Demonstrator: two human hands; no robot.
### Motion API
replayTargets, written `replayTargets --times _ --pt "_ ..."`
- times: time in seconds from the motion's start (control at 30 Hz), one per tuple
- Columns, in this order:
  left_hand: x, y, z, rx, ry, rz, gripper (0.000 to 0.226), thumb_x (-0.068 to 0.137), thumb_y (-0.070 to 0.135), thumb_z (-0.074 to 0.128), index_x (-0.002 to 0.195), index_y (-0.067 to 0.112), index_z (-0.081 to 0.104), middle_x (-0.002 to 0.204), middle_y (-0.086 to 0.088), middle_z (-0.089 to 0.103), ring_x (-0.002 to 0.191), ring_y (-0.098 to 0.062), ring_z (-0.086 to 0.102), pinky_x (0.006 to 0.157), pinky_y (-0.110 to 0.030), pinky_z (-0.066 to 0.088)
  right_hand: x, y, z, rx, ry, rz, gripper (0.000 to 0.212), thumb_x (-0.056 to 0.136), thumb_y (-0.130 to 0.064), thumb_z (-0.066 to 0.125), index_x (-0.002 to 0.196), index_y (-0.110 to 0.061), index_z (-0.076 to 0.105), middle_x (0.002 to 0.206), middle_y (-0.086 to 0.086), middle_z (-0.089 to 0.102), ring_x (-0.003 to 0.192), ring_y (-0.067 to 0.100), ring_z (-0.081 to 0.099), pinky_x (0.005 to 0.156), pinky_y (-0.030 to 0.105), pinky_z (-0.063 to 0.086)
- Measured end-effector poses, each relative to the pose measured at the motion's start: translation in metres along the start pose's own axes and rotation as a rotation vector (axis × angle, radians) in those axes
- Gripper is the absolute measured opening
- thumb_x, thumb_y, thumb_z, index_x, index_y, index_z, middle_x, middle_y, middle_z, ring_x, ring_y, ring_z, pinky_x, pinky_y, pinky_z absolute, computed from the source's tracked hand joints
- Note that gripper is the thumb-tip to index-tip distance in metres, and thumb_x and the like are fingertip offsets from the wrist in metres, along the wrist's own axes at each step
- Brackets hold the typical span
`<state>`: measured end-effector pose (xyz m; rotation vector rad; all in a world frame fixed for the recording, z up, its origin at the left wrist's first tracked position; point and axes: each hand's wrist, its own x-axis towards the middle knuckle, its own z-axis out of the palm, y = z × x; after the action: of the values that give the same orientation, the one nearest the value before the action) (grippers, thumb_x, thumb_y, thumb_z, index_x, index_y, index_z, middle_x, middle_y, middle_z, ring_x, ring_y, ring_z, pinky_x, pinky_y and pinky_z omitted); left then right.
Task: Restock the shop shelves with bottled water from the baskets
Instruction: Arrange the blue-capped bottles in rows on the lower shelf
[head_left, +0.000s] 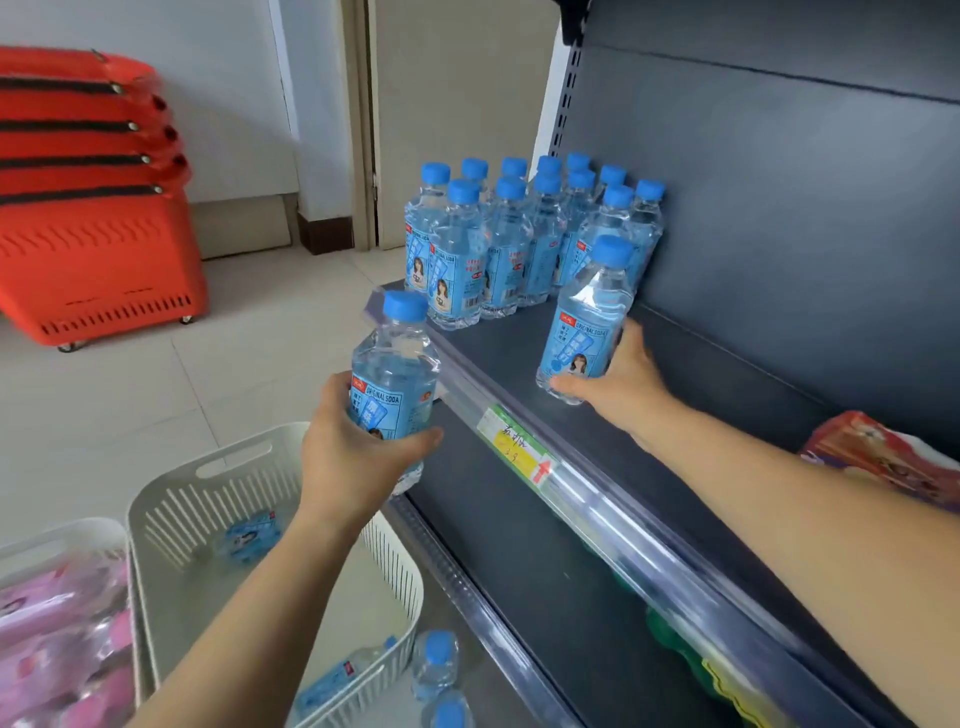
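Note:
Several blue-capped water bottles (514, 244) stand grouped at the far end of the dark shelf (498, 353). My right hand (618, 379) grips another bottle (584, 322) by its lower part, tilted, its base on the shelf in front of the group. In front of the shelf edge my left hand (353, 457) holds a further bottle (395, 374) upright in the air. Below it stands a white slotted basket (171, 499) with a few bottles (249, 535) lying inside.
A stack of red shopping baskets (98, 260) stands on the floor at left. A second white basket (57, 540) holds pink packs. Two bottles (439, 670) stand on the floor by the lower shelf. A red package (883, 452) lies on the shelf at right.

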<state>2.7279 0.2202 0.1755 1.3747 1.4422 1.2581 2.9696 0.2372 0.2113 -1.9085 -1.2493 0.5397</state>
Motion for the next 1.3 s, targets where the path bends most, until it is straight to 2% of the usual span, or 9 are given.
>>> replayTargets --times 0.1,0.23,0.47,0.8,0.93,1.1,1.13,1.2,1.3 --pt "0.004 -0.005 0.005 0.012 -0.005 -0.004 0.063 0.052 0.024 0.090 0.100 0.027 0.049 0.086 0.010 0.063 0.079 -0.017 0.065 0.076 -0.043 0.056 0.010 0.000 0.013 0.010 0.102 0.019 0.066 0.071 -0.019 0.079 0.124 -0.010 0.040 0.125 0.009 0.051 0.112 0.024 0.054 0.093 0.040 0.049" --pt "0.009 -0.007 0.010 -0.024 -0.014 -0.010 0.059 0.052 0.021 0.090 0.095 0.029 0.050 0.085 0.006 0.065 0.076 -0.018 0.066 0.073 -0.043 0.057 0.032 -0.002 0.020 -0.014 0.174 0.038 0.056 0.077 -0.017 0.075 0.121 -0.006 0.043 0.123 0.011 0.055 0.110 0.026 0.056 0.081 0.033 0.049" --pt "0.017 -0.015 0.017 -0.086 -0.010 -0.028 0.057 0.057 0.013 0.087 0.100 0.020 0.051 0.084 0.005 0.064 0.074 -0.014 0.065 0.067 -0.032 0.054 0.079 -0.006 0.028 -0.138 0.295 0.092 0.062 0.073 -0.026 0.078 0.122 -0.006 0.045 0.129 0.014 0.053 0.115 0.031 0.054 0.091 0.040 0.049" --pt "0.028 -0.023 0.013 -0.099 0.003 -0.027 0.059 0.057 0.014 0.087 0.102 0.021 0.050 0.082 0.011 0.064 0.067 -0.004 0.064 0.062 -0.022 0.052 0.102 -0.004 0.044 -0.197 0.416 0.103 0.068 0.071 -0.040 0.078 0.120 -0.008 0.042 0.125 0.010 0.057 0.107 0.033 0.060 0.079 0.042 0.053" --pt "0.029 -0.021 0.012 -0.074 0.009 -0.009 0.061 0.055 0.018 0.088 0.102 0.024 0.050 0.085 0.011 0.064 0.075 -0.007 0.065 0.068 -0.027 0.054 0.095 0.000 0.050 -0.126 0.424 0.086 0.065 0.074 -0.036 0.076 0.122 -0.008 0.041 0.127 0.009 0.052 0.110 0.030 0.057 0.082 0.039 0.049" --pt "0.029 -0.012 0.011 -0.066 0.012 0.018 0.057 0.056 0.017 0.087 0.097 0.028 0.049 0.084 0.012 0.064 0.072 -0.005 0.064 0.067 -0.026 0.054 0.056 -0.015 0.058 0.106 0.411 0.032 0.064 0.075 -0.033 0.076 0.125 -0.010 0.043 0.129 0.010 0.038 0.106 0.020 0.049 0.089 0.029 0.043" --pt "0.028 -0.011 0.011 -0.067 0.014 0.024 0.056 0.056 0.017 0.087 0.095 0.031 0.049 0.084 0.012 0.064 0.073 -0.007 0.065 0.069 -0.029 0.056 0.043 -0.021 0.059 0.109 0.375 -0.014 0.058 0.078 -0.037 0.073 0.122 -0.011 0.046 0.125 0.008 0.043 0.107 0.021 0.051 0.088 0.029 0.045" --pt "0.027 -0.008 0.011 -0.068 0.016 0.031 0.054 0.057 0.017 0.087 0.091 0.032 0.048 0.084 0.011 0.064 0.076 -0.009 0.066 0.073 -0.034 0.057 0.014 -0.036 0.061 0.118 0.162 -0.144 0.043 0.083 -0.046 0.063 0.112 -0.015 0.054 0.112 0.003 0.056 0.102 0.018 0.057 0.084 0.027 0.048" --pt "0.023 -0.004 0.012 -0.070 0.012 0.069 0.054 0.057 0.016 0.086 0.091 0.032 0.047 0.085 0.010 0.064 0.075 -0.008 0.065 0.071 -0.031 0.056 -0.031 -0.062 0.070 0.249 -0.338 -0.212 0.058 0.071 -0.064 0.063 0.111 -0.022 0.058 0.112 -0.004 0.064 0.103 0.009 0.061 0.087 0.025 0.049"
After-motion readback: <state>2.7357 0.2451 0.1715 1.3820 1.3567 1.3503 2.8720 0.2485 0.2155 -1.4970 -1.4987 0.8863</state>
